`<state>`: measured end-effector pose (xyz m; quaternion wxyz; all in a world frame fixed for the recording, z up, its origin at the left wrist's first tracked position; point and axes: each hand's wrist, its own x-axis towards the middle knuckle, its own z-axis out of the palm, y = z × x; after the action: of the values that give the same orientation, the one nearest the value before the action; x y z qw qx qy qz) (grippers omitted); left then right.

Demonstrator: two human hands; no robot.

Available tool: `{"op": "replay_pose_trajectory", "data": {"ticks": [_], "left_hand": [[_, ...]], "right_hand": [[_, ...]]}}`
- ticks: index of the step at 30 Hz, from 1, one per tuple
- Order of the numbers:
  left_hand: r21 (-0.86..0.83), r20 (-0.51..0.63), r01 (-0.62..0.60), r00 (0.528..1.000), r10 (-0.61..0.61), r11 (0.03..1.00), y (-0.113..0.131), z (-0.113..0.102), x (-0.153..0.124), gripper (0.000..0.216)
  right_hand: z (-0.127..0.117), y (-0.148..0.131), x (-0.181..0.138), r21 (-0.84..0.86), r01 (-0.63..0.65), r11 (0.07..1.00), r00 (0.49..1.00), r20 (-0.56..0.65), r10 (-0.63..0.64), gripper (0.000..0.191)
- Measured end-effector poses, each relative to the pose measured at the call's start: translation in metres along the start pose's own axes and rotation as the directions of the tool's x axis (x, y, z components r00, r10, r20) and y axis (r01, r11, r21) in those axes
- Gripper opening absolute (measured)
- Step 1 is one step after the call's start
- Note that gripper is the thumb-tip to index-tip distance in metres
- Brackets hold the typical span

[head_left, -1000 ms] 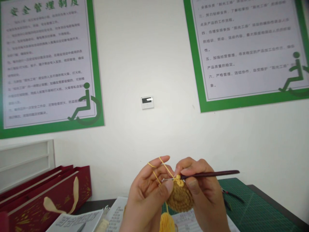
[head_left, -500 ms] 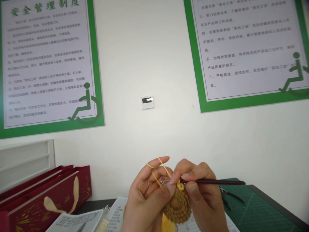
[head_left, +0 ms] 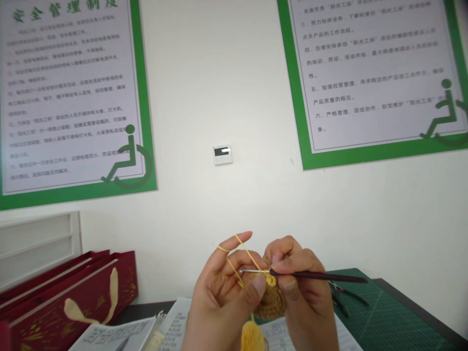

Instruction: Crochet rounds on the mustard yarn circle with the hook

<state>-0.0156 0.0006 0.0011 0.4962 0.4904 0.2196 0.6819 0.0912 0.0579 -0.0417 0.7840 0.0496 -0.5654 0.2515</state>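
Note:
My left hand (head_left: 223,292) pinches the edge of a round brown crochet piece (head_left: 271,303) between thumb and fingers. Yellow yarn (head_left: 248,252) loops around its raised index finger and runs down to the work. In my right hand (head_left: 305,282) is a crochet hook (head_left: 329,276) with a dark handle, held level. Its metal shaft points left, with yellow loops on it above a few yellow stitches (head_left: 269,279) at the piece's top edge. A bundle of yellow yarn (head_left: 252,336) hangs or lies below the piece; which, I cannot tell.
Dark red gift bags (head_left: 84,302) stand at the left. Printed papers (head_left: 113,334) lie in front of them. On the right, red-and-black-handled pliers (head_left: 349,295) rest on a green cutting mat (head_left: 387,312). Green-framed posters (head_left: 151,146) hang on the wall behind.
The hook has slid further left through the work, so more of its shaft shows, with loops on it. The crochet piece has tilted and risen slightly, uncovering more of the yellow yarn bundle.

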Motion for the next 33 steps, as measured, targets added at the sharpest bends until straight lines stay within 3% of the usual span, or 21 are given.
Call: {"op": "replay_pose_trajectory", "data": {"ticks": [6,10,18,24,33], "left_hand": [[0.001,-0.021,-0.023,1.0,0.023,1.0,-0.003,0.001,-0.002,0.053],[-0.034,0.031,0.009,0.999,-0.008,0.999,-0.004,0.001,-0.001,0.056],[-0.058,0.144,0.07,0.988,-0.061,0.996,-0.001,-0.003,-0.003,0.061],[-0.078,0.193,0.091,0.978,-0.075,0.993,0.002,-0.006,-0.003,0.071],[-0.1,0.348,0.119,0.934,-0.077,0.988,0.001,-0.011,-0.001,0.07]], "right_hand": [[0.005,-0.001,0.0,-0.079,0.084,0.993,0.996,-0.028,-0.086,0.009],[0.006,-0.002,-0.002,-0.057,0.086,0.995,0.995,-0.055,-0.089,0.008],[0.007,-0.001,-0.01,0.22,-0.147,0.964,0.987,-0.023,0.156,0.017],[0.01,-0.006,-0.01,0.419,-0.345,0.84,0.922,-0.014,0.386,0.023],[0.003,-0.014,-0.004,0.42,-0.378,0.825,0.915,0.036,0.401,0.026]]}}
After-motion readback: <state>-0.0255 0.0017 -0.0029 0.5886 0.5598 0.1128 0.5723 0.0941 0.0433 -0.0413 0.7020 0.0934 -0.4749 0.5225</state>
